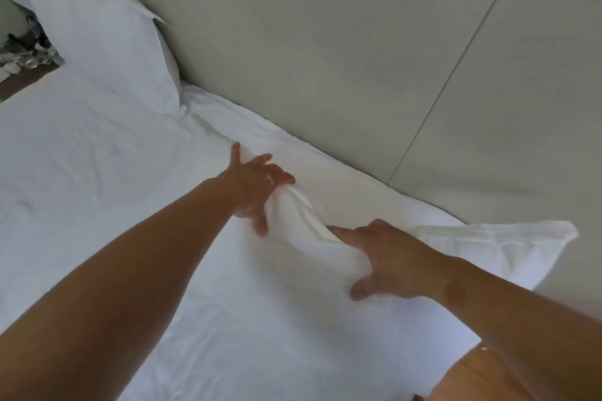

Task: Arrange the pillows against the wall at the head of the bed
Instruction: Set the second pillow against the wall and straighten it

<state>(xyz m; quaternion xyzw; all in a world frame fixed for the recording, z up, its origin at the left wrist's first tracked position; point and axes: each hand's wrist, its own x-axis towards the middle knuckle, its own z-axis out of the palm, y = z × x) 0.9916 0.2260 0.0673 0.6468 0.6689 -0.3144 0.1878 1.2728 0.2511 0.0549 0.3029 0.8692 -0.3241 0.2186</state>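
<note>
A white pillow (472,247) lies flat on the white bed (97,172) near the padded wall (325,42), its far corner pointing right. My left hand (257,185) pinches the pillow's bunched left edge. On the pillow's near side rests my right hand (384,257), fingers spread and clutching the fabric. A second white pillow (97,39) leans upright against the wall at the far left.
The padded wall has a slanted seam (456,68) on the right. A dark surface with crumpled clutter (26,52) shows beyond the bed's left edge. A wooden surface (472,374) sits at the bottom right beside the mattress.
</note>
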